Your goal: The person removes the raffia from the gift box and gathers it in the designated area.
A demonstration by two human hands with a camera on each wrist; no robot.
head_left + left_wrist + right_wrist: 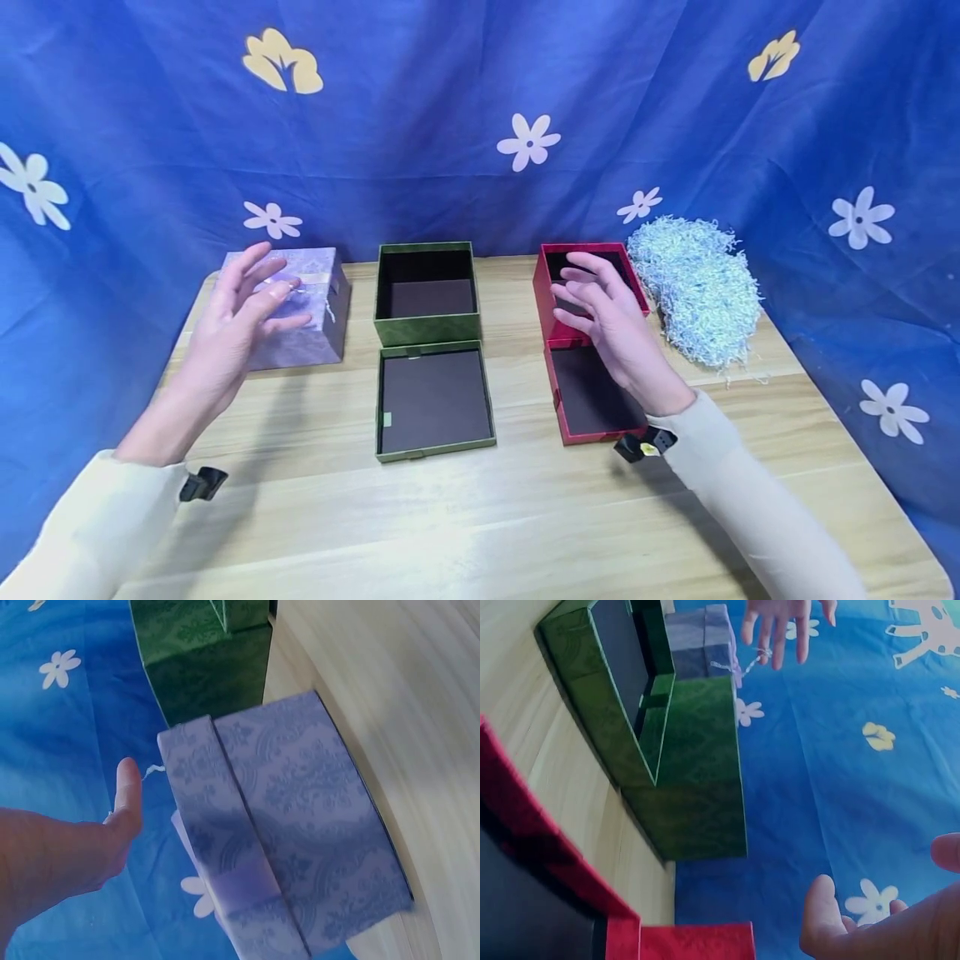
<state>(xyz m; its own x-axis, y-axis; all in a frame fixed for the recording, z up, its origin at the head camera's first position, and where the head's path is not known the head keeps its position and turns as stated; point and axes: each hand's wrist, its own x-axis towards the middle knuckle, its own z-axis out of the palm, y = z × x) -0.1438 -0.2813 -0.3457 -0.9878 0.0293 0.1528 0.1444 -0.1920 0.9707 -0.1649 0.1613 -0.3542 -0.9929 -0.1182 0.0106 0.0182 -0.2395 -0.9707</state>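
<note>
Seen from above, two bare hands hover over a wooden table [435, 517] backed by a blue flowered cloth [427, 100]. The left hand [225, 337] is raised over a purple box [300, 346] at the far left, its fingers spread and gently bent, holding nothing. The right hand [615, 329] is above a red box [547, 308] on the right, fingers loosely curved and apart, also with nothing in its grasp.

Between them sits a green box [427, 330], its dark lining showing. Two boxes have been uncovered: the green lid [435, 400] and the red lid [588, 392] each lie inner side up, directly in front of their own box. Whether lid and box are joined, I cannot tell. The purple box still has its lid on, with a pale ribbon [241, 889] across it and a white string beside the fingers, so it appears the only one left covered. A fluffy heap of pale blue shredded paper [697, 287] lies just right of the red box, on the table rather than in a box.
</note>
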